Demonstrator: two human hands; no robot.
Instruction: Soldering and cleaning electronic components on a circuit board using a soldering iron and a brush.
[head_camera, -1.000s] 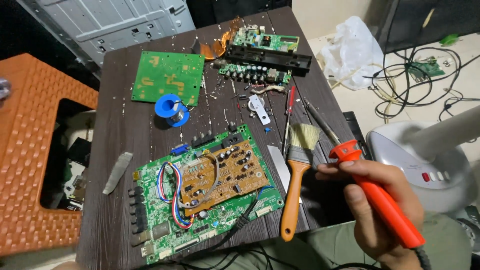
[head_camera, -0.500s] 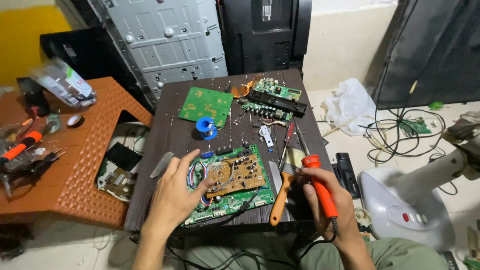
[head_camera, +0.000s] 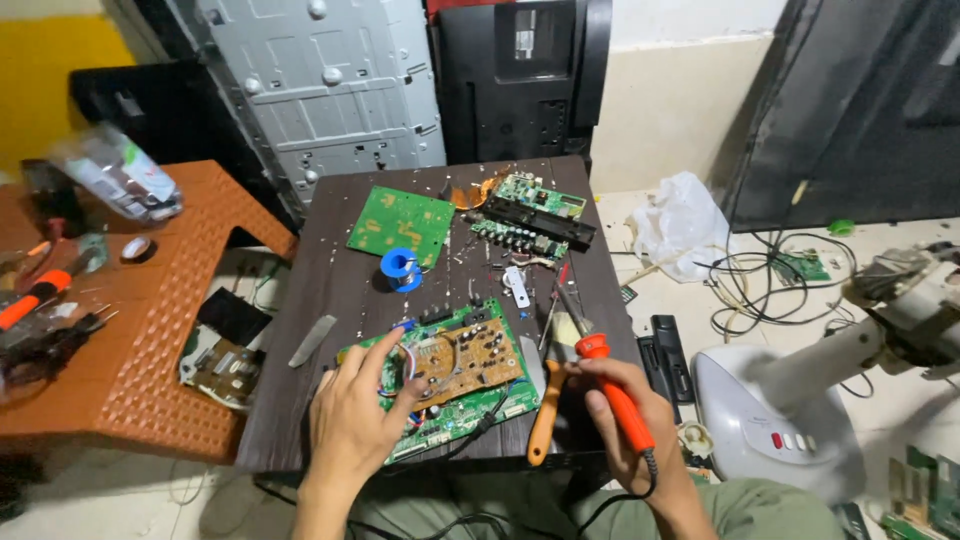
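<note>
Down on the dark wooden table (head_camera: 330, 290), and it's crowded. Behind it a grey metal back panel (head_camera: 320, 80) leans against the wall, with an orange plastic stool (head_camera: 150, 370) off to the left and a white fan base (head_camera: 770, 420) on the floor to the right.

Biggest thing on the table itself: the green circuit board (head_camera: 455, 375) with a brown board mounted on top, lying at the near edge, right in front of the person. The left hand (head_camera: 350, 425) is flat on that board's left end, fingers spread apart and pressing down, thumb towards the bundle of coloured wires (nothing gripped, just pinning it).

Further back, a bare green board (head_camera: 400, 222) lies flat, and beside it a long black-and-green board (head_camera: 535, 215) near the far edge.

Right hand (head_camera: 625, 420) now, closed firmly around the orange soldering iron (head_camera: 615, 400), tip pointing up and away, held just off the big board's right edge; its black cord trails down towards the lap. Just left of that hand, a paintbrush with an orange handle (head_camera: 545, 410) lies on the table.

Smallest: a blue spool of solder (head_camera: 402, 270), sitting between the two green boards.
</note>
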